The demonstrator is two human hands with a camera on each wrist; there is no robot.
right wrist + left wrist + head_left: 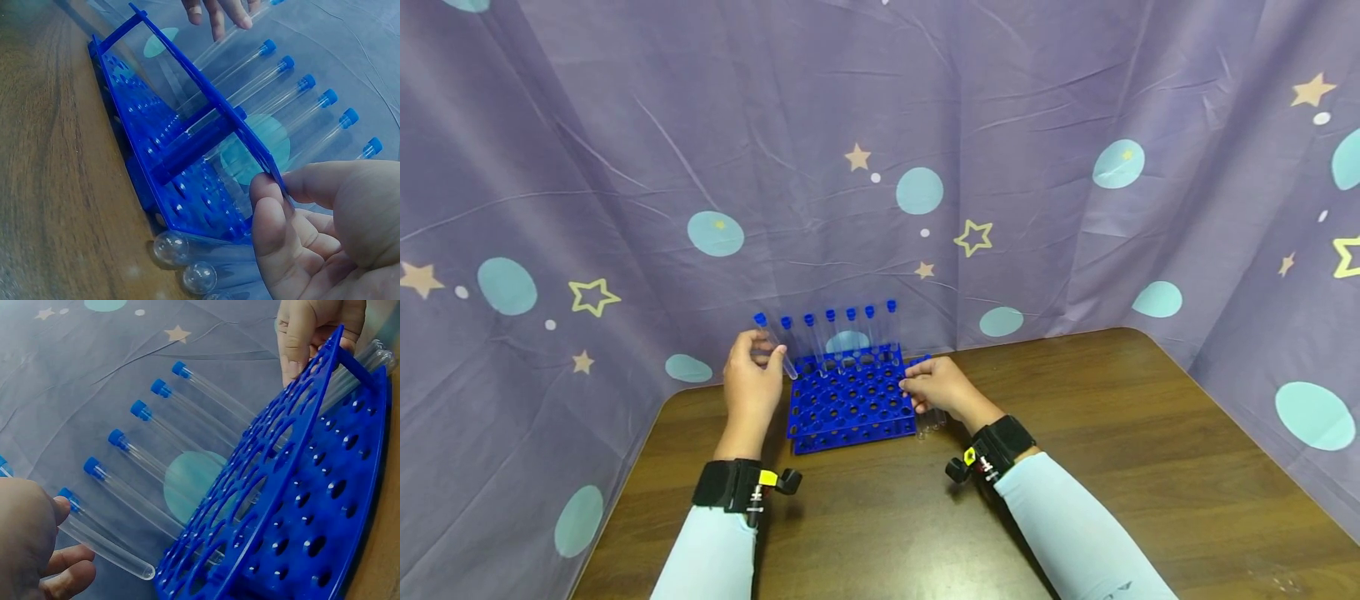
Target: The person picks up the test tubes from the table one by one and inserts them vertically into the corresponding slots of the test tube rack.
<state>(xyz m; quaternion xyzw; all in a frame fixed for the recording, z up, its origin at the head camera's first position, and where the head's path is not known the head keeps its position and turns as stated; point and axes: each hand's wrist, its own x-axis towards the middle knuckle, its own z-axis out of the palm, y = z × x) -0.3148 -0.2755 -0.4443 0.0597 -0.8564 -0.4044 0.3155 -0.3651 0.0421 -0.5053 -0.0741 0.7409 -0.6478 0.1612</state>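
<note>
My left hand pinches a clear test tube with a blue cap between thumb and fingers. The tube leans, its rounded bottom right by the back left corner of the blue test tube rack. At the rack's right end, my right hand grips the edge of the upper plate between thumb and fingers. Several capped tubes stand in a row along the rack's back side, caps up. In the right wrist view, the rack's lower plate shows below the upper one.
More clear tubes lie on the wooden table just right of the rack, partly behind my right hand. A purple curtain with stars and dots hangs close behind the rack and around the table.
</note>
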